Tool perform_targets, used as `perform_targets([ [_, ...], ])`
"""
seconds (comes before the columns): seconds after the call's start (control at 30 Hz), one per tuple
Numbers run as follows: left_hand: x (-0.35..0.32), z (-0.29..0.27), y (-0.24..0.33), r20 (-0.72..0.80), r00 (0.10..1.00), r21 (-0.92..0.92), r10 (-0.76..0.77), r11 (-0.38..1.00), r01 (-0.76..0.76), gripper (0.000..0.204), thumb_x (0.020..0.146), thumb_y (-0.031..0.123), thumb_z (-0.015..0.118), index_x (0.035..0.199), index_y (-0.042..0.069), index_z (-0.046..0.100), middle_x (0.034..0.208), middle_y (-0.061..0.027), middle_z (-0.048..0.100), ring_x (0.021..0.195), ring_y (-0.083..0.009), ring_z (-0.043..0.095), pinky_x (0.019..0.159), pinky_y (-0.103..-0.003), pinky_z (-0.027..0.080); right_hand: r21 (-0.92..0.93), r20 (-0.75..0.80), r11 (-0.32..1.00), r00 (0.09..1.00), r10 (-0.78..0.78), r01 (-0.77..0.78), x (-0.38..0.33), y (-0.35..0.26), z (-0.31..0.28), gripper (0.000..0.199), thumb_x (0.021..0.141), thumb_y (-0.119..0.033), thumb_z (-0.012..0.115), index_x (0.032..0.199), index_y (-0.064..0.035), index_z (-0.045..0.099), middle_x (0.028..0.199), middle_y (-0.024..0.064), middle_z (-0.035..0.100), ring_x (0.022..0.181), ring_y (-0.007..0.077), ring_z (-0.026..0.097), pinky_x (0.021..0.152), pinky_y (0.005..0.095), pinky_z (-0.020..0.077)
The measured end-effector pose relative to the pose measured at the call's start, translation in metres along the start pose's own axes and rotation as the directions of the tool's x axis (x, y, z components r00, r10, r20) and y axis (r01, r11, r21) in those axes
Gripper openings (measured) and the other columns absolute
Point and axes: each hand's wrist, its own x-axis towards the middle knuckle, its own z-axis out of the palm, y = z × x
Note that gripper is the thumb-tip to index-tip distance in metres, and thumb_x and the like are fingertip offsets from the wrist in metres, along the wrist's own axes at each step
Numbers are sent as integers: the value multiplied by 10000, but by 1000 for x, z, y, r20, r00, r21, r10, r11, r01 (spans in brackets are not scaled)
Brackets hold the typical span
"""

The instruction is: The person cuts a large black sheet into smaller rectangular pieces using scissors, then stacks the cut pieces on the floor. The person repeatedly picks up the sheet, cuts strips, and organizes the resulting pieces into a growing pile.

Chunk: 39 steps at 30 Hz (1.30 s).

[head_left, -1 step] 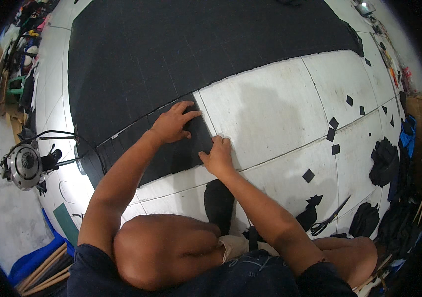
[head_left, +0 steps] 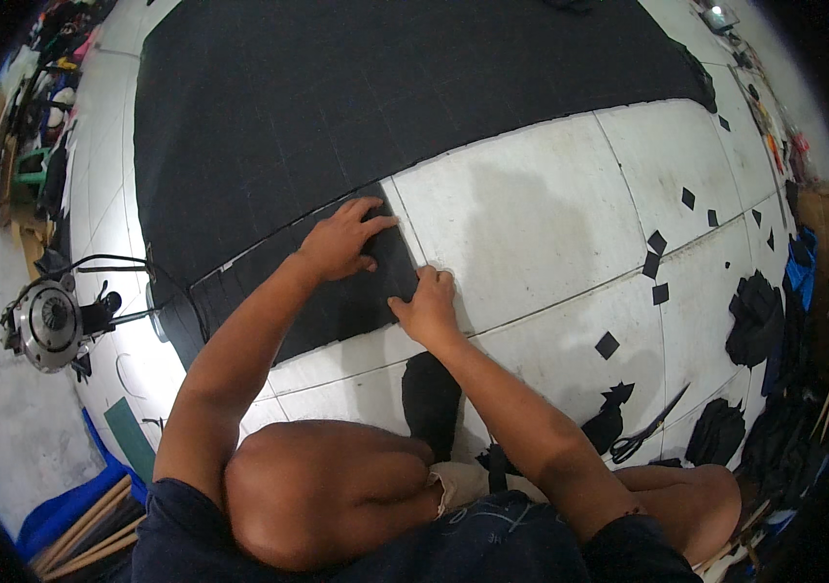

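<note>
A large sheet of black fabric (head_left: 337, 107) with faint pale lines lies spread over the tiled floor. At its near side is a cut section of black fabric (head_left: 327, 311), parted from the large sheet by a narrow slit. My left hand (head_left: 341, 241) rests flat on this section near its upper right corner, thumb and fingers spread. My right hand (head_left: 426, 306) is at the section's right edge. Its thumb touches the fabric, while the other fingers reach past the edge over the white tile. Neither hand shows anything held.
A round metal cutting machine (head_left: 50, 325) with a black cable stands at the left. Black-handled scissors (head_left: 649, 428) lie at the lower right, near bundles of black cloth (head_left: 756, 316). Small black fabric scraps (head_left: 608, 345) dot the tiles. Wooden sticks (head_left: 94, 525) lie at the lower left.
</note>
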Motion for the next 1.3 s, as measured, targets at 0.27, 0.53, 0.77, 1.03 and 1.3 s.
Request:
perform_targets([
  [0.27,3,2,-4,-11,1000,17,16,1000,-16,769,698,227,831,1380,272,478,1490,-68,346,1378,-282,357,1056,-426,457,156,84,967,979,188,-199,-1,-5,1,561,760,-236,775,1147,64,502,1071,278,628,987,402,635,862,445,495],
  [0.53,-1,-3,-1,18,1000,2,-12,1000,12,768,705,228,826,1385,267,473,1499,-70,334,1391,-287,336,1072,-433,440,264,369,929,917,150,-258,13,-10,-13,504,751,-293,772,1116,18,615,1054,242,664,1027,402,630,879,463,494],
  [0.77,0,-7,-2,-46,999,-165,3,986,-10,688,776,195,761,1396,223,464,1483,-102,361,1384,-318,345,1083,-449,411,380,532,803,818,216,-459,37,35,-1,358,813,-162,748,1106,16,646,1026,164,687,889,295,676,771,385,553],
  [1.03,-4,40,-34,-495,860,-21,-121,992,127,514,857,187,618,1345,76,499,1446,-173,409,1365,-372,360,1144,-487,281,207,704,861,682,199,-464,50,-11,-208,496,831,-160,740,1207,99,545,1107,203,642,967,264,661,868,358,558],
  [1.3,10,2,6,-455,877,-238,-155,970,48,450,821,75,649,1263,74,566,1430,-165,429,1306,-358,443,1088,-432,385,290,260,866,904,340,-409,-5,-19,-423,505,807,-217,776,1191,35,566,1079,150,678,972,224,674,900,367,543],
])
